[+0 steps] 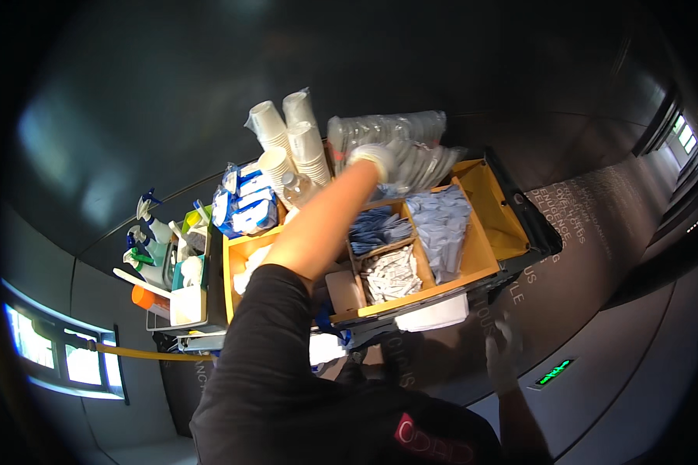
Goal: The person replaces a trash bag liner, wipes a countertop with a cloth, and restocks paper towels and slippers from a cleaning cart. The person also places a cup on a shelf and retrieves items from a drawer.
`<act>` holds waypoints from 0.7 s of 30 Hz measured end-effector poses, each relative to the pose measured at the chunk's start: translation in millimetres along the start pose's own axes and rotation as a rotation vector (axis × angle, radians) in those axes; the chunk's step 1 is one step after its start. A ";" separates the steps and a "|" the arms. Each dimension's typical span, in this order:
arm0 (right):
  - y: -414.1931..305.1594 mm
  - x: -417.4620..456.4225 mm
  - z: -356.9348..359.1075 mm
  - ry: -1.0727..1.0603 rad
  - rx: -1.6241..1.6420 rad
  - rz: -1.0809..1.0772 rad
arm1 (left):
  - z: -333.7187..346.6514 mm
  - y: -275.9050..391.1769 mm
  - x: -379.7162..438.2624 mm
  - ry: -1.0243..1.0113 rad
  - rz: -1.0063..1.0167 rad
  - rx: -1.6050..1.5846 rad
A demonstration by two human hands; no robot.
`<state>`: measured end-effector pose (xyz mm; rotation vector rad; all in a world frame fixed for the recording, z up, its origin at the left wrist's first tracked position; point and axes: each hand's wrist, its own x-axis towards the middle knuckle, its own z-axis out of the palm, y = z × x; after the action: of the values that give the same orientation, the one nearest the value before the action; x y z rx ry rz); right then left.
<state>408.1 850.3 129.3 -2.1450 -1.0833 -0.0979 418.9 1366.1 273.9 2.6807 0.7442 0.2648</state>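
Observation:
My left hand (378,163), in a pale glove, reaches across the cart and touches a clear-wrapped stack of plastic cups (427,165); its fingers are blurred and partly hidden, so its grip cannot be told. Behind lies another wrapped stack of clear cups (387,129). My right hand (505,340), also gloved and blurred, hangs beside the cart with its fingers apart and nothing seen in it. Under my left forearm, a wooden organizer (483,267) holds blue packets (378,228), pale blue packets (439,224) and white paper-wrapped sticks or sachets (392,276). A clear plastic bottle (296,187) stands beside the forearm.
Wrapped paper cups (306,145) and blue-and-white packs (247,206) stand at the back left. Spray bottles (151,264) and a side caddy (212,279) sit further left. A yellow-lined bag (494,209) hangs at the right end. A dark wall (238,64) runs behind the cart.

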 end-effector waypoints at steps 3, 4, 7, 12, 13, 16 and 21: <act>31.1 -65.3 20.1 0.011 -0.148 0.192 | 0.8 54.8 3.5 0.020 -0.018 0.166; 11.2 -66.7 27.5 0.025 -0.030 0.305 | 8.8 48.2 11.0 0.021 -0.097 0.040; -18.0 -50.9 31.5 -0.030 -0.106 0.151 | 33.0 -0.5 29.6 0.043 -0.121 -0.210; -98.6 32.0 21.6 0.070 0.156 0.013 | 26.1 -38.7 1.0 0.024 -0.074 -0.433; -100.5 47.4 26.3 0.026 0.121 -0.023 | 18.3 -37.4 -6.6 0.029 -0.083 -0.415; -112.8 87.1 36.9 -0.052 0.133 -0.065 | -0.3 -59.4 -26.9 0.041 0.057 -0.233; -170.9 224.5 85.3 0.020 0.131 -0.374 | 19.0 -102.2 -46.7 0.166 0.173 -0.566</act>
<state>408.0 1121.2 245.4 -1.8020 -1.4283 -0.2145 337.2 1418.2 214.0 2.1957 0.3992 0.6432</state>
